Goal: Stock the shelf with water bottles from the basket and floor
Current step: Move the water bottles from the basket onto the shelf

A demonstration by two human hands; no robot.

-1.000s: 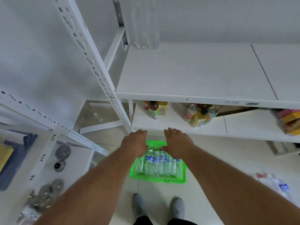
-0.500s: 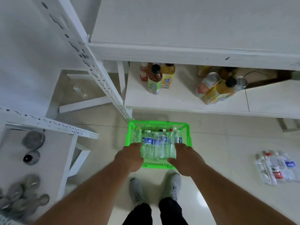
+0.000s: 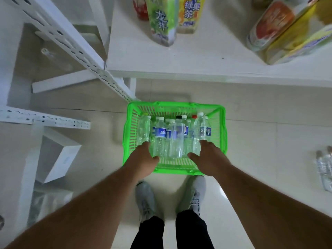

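Two bare hands reach down into a green basket [image 3: 221, 126] standing on the pale tiled floor [image 3: 269, 141], directly in front of the person's grey shoes [image 3: 145, 198].

Left hand [image 3: 143, 161]: over the basket's near-left part, back of hand toward the camera, thumb out to the right beside the lower end of a bottle. The fingers point down among the bottles and are hidden. Cannot tell whether they grasp a bottle or only touch it.

Right hand [image 3: 208, 159]: over the near-right part, thumb out to the left, fingertips at the base of the rightmost bottle. Fingers again hidden by the back of the hand; grip cannot be told.

Water bottles [image 3: 175, 139]: several clear plastic ones lie side by side in the basket, caps toward the far wall. Most caps are white; one is black, one red. Some bottles carry blue labels.

More water bottles [image 3: 324, 168] lie on the floor at the right edge of view, well apart from the basket.

Shelf [image 3: 197, 56]: white board just beyond the basket's far rim, low to the floor. On it stand tea bottles [image 3: 162, 20] with green and yellow labels, upper centre, and cans and a yellow bottle [image 3: 287, 29], upper right.

White perforated uprights [image 3: 71, 38] of the rack cross the upper left.
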